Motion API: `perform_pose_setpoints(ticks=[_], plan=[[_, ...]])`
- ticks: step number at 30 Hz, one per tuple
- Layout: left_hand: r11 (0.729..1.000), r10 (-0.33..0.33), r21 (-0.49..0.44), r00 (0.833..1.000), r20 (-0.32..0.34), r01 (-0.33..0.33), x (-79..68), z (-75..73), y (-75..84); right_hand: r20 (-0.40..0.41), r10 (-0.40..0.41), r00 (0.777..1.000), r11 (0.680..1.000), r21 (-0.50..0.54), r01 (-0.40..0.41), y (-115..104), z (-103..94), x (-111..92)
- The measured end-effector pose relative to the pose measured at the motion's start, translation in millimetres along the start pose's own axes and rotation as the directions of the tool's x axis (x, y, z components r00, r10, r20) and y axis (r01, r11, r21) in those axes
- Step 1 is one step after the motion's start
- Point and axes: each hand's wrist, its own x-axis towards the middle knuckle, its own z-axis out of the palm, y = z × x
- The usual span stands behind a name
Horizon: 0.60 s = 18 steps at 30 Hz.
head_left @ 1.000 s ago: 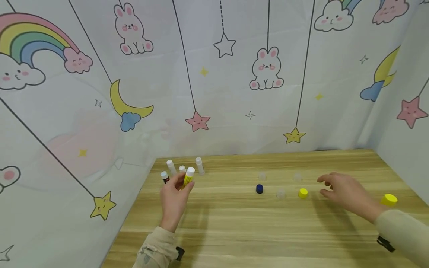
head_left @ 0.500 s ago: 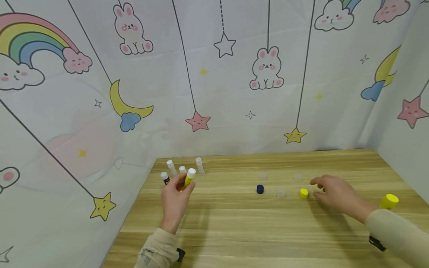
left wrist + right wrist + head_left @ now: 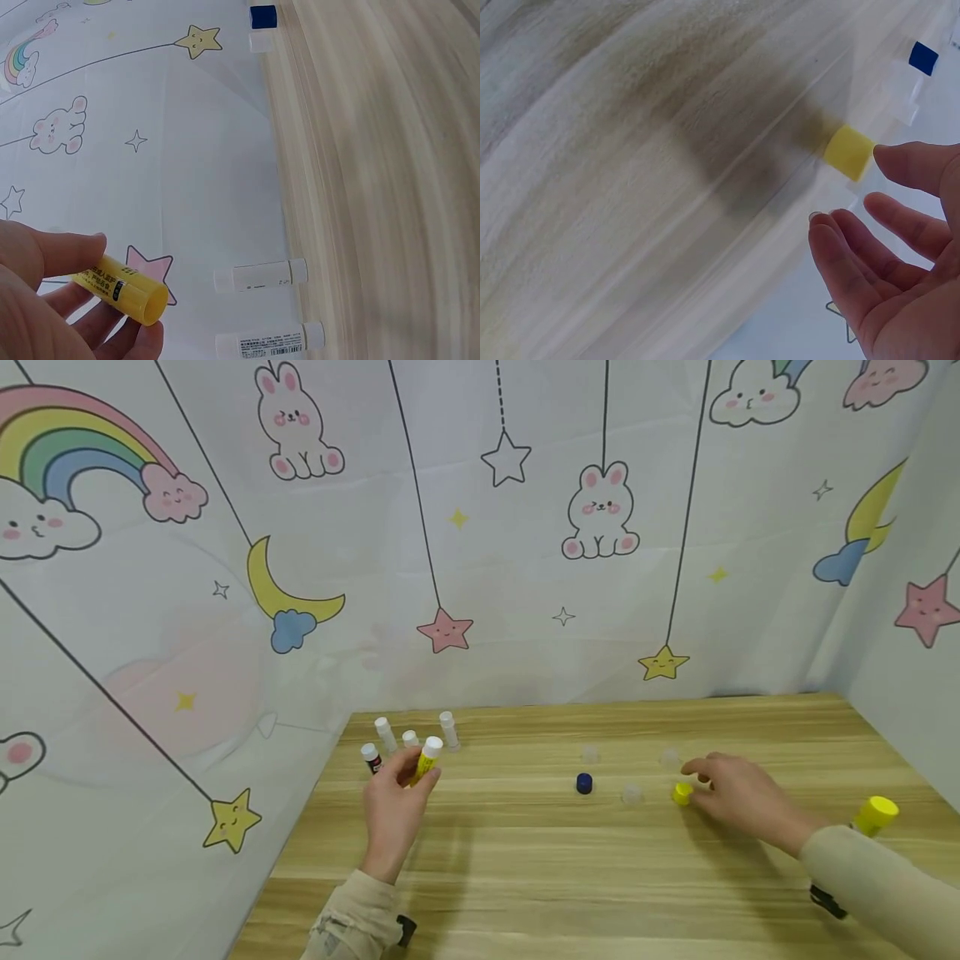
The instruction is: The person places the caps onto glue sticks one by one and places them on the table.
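In the head view my left hand holds a yellow glue stick upright, its white end on top, pinched between thumb and fingers. The left wrist view shows the yellow tube's lower end and black print. My right hand is at the right of the table, thumb and fingers spread apart. Just left of its thumb lies a small yellow cap. In the right wrist view the thumb tip is right beside this yellow cap; whether they touch I cannot tell.
Several white-topped glue sticks stand at the table's back left, one with a dark label. A dark blue cap and clear caps lie mid-right. A taller yellow object stands behind the right sleeve. A patterned curtain borders the table.
My right hand has moved left, up to the small yellow cap. The left hand still holds the glue stick in nearly the same place.
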Motion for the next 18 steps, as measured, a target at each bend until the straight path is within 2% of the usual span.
perform_pose_setpoints(ticks=[8,18], plan=[[1.0,0.012,-0.002,1.0,0.004,-0.012,-0.5,-1.5,4.4,-0.027,-0.04,0.999,0.999,0.003,0.04,-3,5.6,0],[1.0,0.023,-0.011,1.0,0.009,-0.023,-2.9,-1.9,5.7,-0.001,-0.057,0.998,0.998,0.014,0.057,-2,13.5,4]])
